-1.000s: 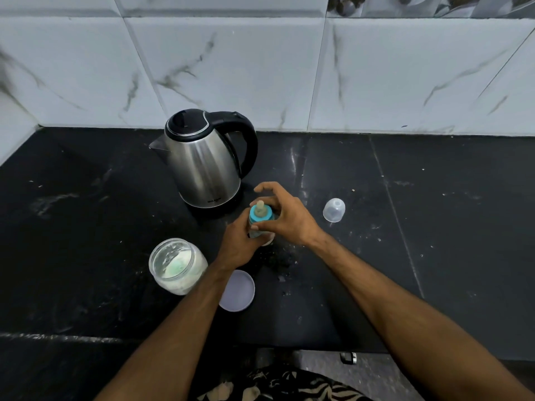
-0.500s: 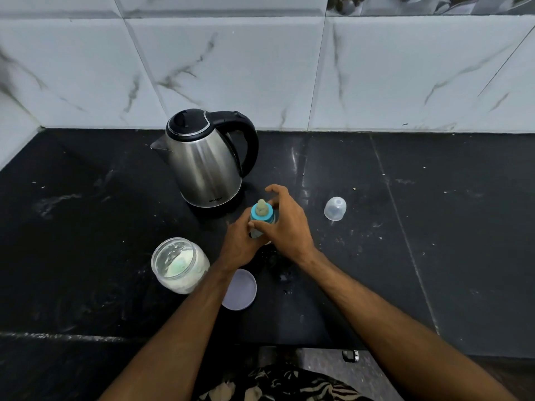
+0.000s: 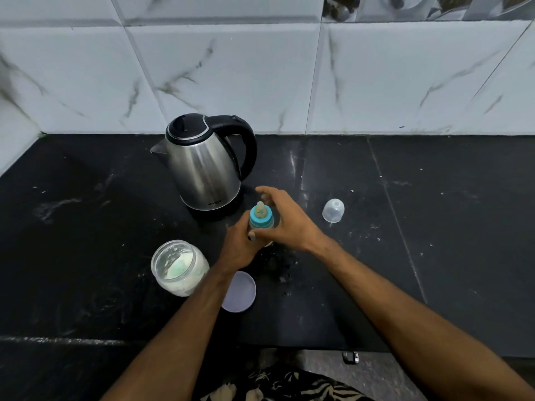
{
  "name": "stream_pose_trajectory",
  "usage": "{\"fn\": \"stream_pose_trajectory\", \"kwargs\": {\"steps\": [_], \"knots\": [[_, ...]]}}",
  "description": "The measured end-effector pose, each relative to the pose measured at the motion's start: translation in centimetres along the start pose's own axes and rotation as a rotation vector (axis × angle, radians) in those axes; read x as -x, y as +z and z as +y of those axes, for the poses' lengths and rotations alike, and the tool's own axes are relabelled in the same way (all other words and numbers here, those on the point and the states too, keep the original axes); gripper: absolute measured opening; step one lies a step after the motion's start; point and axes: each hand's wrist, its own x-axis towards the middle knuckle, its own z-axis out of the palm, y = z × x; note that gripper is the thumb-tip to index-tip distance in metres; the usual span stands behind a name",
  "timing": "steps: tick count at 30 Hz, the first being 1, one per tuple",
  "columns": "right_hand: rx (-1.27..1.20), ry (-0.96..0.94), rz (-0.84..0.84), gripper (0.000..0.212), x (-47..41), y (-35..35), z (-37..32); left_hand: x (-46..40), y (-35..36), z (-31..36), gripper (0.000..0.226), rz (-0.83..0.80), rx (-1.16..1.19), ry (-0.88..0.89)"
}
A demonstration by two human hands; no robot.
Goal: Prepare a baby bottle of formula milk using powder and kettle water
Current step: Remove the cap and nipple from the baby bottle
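With the left hand point(image 3: 240, 250) gripping the bottle point(image 3: 261, 219) on the counter point(image 3: 434, 256) and the right hand's point(image 3: 285, 224) fingers curled about its teal collar, the screwing-on step looks underway; next, the cap point(image 3: 333, 210), well right of the fingers.

Both bare forearms reach forward and converge. The left hand point(image 3: 240, 247) curls its grip around the baby bottle point(image 3: 261, 219) from below (fingers mostly hidden); the right hand point(image 3: 285, 224) arches beside the teat ring, fingers spread, thumb against the bottle.
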Motion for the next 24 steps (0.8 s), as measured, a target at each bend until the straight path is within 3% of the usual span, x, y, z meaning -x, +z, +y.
{"fn": "stream_pose_trajectory", "kwargs": {"steps": [3, 5, 12, 15, 18, 24], "knots": [[0.091, 0.034, 0.211, 0.081, 0.4, 1.4, -0.6, 0.1, 0.2, 0.1, 0.062, 0.008, -0.008, 0.025], [0.108, 0.019, 0.257, 0.073, 0.4, 1.8, -0.8, 0.1, 0.2, 0.1, 0.062, 0.008, 0.009, 0.022], [-0.047, -0.029, 0.039, 0.071, 0.5, 0.2, -0.6, 0.0, 0.2, -0.4, 0.063, 0.013, 0.019, 0.016], [0.029, 0.002, 0.113, 0.081, 0.5, 0.7, -0.7, 0.0, 0.2, -0.5, 0.063, 0.006, -0.014, 0.018], [0.104, 0.022, 0.244, 0.075, 0.5, 1.4, -0.7, 0.0, 0.3, -0.6, 0.064, 0.004, -0.004, 0.005], [0.012, -0.013, 0.142, 0.075, 0.4, 1.3, -0.9, -0.2, 0.2, -0.9, 0.061, 0.016, -0.003, 0.030]]}}
